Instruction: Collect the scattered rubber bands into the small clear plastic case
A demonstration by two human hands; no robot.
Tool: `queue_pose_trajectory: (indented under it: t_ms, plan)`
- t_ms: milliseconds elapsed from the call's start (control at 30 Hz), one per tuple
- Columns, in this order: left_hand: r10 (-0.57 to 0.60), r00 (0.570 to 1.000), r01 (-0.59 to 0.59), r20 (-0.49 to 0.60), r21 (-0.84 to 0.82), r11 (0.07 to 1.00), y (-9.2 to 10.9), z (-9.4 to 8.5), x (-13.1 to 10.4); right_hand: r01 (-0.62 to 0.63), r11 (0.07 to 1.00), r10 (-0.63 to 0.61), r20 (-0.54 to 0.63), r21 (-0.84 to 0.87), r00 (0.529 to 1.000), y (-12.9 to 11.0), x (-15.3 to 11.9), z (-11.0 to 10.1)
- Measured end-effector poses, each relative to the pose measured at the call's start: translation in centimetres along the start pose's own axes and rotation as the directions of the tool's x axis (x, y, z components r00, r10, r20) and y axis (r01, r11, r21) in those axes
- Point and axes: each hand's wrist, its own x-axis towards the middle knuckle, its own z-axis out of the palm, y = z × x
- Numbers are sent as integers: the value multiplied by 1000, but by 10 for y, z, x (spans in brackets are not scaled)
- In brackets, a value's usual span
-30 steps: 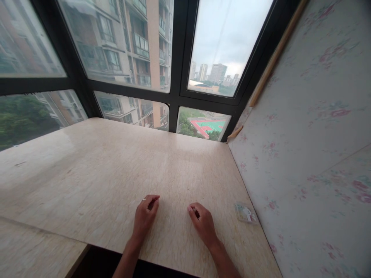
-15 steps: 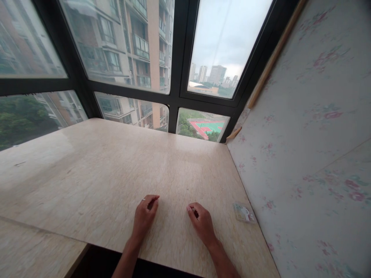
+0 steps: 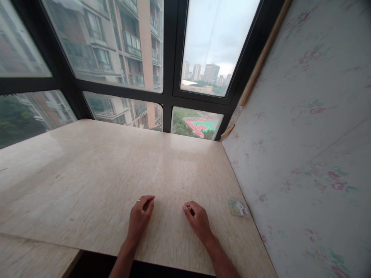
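My left hand (image 3: 141,213) rests on its side on the beige marble-patterned counter (image 3: 116,173), fingers loosely curled in and pressed together. A ring shows on one finger, and the small hollow by the thumb holds nothing visible. Across a short gap, my right hand (image 3: 197,218) lies in a similar curled pose, its thumb near the index finger. A flat, clear plastic case (image 3: 238,207) with a printed picture inside lies to the right of my right hand, apart from it.
A wall with floral wallpaper (image 3: 313,154) borders the counter on the right. Dark window frames (image 3: 167,92) stand along the back. A strip of wood trim (image 3: 265,54) runs up beside the window. Below the front edge is a dark gap (image 3: 95,264).
The view has turned slightly to the right, so the scene sits further left. Both hands keep the same pose on the counter, and the plastic case stays where it was.
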Motion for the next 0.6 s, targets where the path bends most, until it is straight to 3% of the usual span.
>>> queue_pose_trajectory:
  t_ms: [233,367,500,600]
  plan:
    - [9,1000,-9,10,-6,1000,1,-1,1,-12,996,9,39,89,999,-1,-2,-7]
    - [16,1000,-16,21,2,1000,0,-2,1,-31,984,15,90,176,996,-2,-11,-21]
    - [14,999,-15,43,16,1000,-1,-2,1,-32,987,15,108,158,994,8,-24,-54]
    - [30,998,-31,49,29,999,-2,-2,2,-6,1000,7,35,-9,999,27,-29,-94]
